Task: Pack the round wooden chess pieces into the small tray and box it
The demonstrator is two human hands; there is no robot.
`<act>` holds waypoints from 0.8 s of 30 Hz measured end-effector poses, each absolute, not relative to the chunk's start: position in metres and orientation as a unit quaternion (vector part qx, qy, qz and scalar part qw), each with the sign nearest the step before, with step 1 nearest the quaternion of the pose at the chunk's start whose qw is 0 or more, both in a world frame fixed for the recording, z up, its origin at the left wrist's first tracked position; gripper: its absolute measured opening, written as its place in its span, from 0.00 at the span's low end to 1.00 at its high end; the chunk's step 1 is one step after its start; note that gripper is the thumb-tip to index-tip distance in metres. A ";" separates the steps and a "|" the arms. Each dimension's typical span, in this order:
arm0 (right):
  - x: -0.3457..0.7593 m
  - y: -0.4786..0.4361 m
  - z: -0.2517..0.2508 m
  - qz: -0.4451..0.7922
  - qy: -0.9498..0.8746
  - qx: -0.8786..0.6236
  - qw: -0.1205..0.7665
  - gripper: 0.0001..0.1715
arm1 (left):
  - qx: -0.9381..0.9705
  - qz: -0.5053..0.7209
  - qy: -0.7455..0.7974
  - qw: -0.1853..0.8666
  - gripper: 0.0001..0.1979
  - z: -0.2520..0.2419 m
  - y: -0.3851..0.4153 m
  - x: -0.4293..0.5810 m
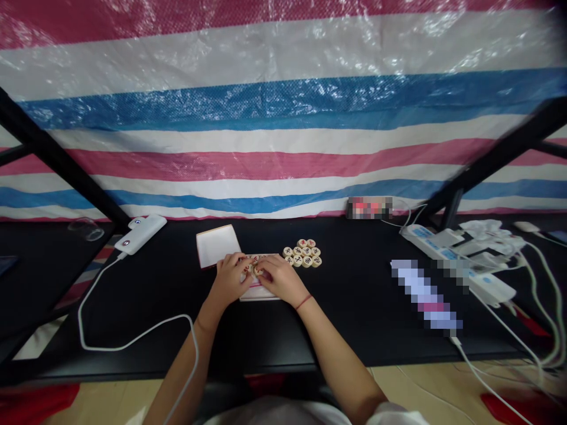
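Note:
Both my hands are over a shallow white box point(260, 294) on the black table, with several round xiangqi pieces point(256, 258) in its far part. My left hand point(230, 278) bends over the box's left side, thumb and fingers closed around a xiangqi piece point(247, 269). From the right, my right hand point(280, 276), with a thin red cord at the wrist, pinches another xiangqi piece point(258, 271) between thumb and fingers. The two hands nearly meet. Part of the box and its pieces is hidden beneath them. Several loose pieces point(297, 260) lie in rows just right of the box.
An open box lid point(218, 246) lies behind my left hand. A white power adapter point(140, 234) with a long cable is at the left. On the right are a pixelated device point(425, 298), power strips point(460, 265) and tangled cables. Striped plastic sheeting point(283, 165) hangs behind the table.

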State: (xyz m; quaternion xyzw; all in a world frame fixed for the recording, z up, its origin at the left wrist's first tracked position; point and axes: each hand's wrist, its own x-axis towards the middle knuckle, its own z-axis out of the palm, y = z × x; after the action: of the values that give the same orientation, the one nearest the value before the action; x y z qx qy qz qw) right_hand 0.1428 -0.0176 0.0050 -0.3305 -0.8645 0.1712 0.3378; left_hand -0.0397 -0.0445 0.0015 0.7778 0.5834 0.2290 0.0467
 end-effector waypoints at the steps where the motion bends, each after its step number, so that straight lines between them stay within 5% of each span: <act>1: 0.143 -0.018 0.005 0.164 -0.867 -0.331 0.334 0.08 | 0.778 0.229 0.583 0.048 0.17 0.001 -0.044 -0.040; 16: 0.135 -0.020 0.005 0.094 -0.882 -0.386 0.253 0.08 | 0.776 0.221 0.585 0.079 0.11 0.008 -0.045 -0.038; 24: 0.173 0.005 0.028 0.129 -0.778 -0.505 0.351 0.09 | 0.767 0.226 0.593 0.097 0.13 0.007 -0.045 -0.039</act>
State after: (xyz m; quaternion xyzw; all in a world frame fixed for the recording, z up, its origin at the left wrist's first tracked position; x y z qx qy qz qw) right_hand 0.1734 0.0052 0.0278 -0.5047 -0.7781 0.1285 0.3511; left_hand -0.0385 -0.0450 0.0075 0.7668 0.5929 0.2261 0.0967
